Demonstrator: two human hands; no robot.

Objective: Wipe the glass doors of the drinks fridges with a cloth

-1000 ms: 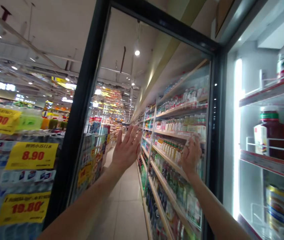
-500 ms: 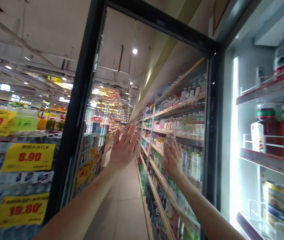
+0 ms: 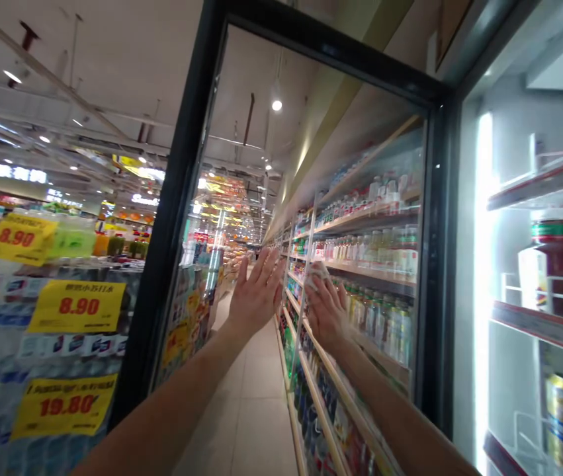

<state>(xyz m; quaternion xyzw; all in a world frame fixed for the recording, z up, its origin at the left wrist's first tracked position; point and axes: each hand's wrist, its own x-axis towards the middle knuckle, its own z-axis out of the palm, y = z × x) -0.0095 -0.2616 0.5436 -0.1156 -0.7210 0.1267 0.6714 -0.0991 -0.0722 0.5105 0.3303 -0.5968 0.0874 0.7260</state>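
Note:
An open glass fridge door [image 3: 360,152] with a black frame [image 3: 176,218] stands in front of me. My left hand [image 3: 256,297] lies flat on the glass with its fingers stretched out and holds nothing. My right hand [image 3: 329,318] is close beside it, pressing a small white cloth [image 3: 315,272] against the glass near the door's middle. The two hands are nearly touching. Through the glass I see a long aisle of drink shelves.
The open fridge at the right has lit shelves [image 3: 542,180] with dark red bottles [image 3: 556,268] and a can lower down. At the left are stacked water packs with yellow price signs [image 3: 77,306]. The tiled aisle floor [image 3: 256,410] runs ahead behind the glass.
My right hand with the cloth has slid left across the glass, from near the hinge side towards my left hand. The left hand has stayed flat in place.

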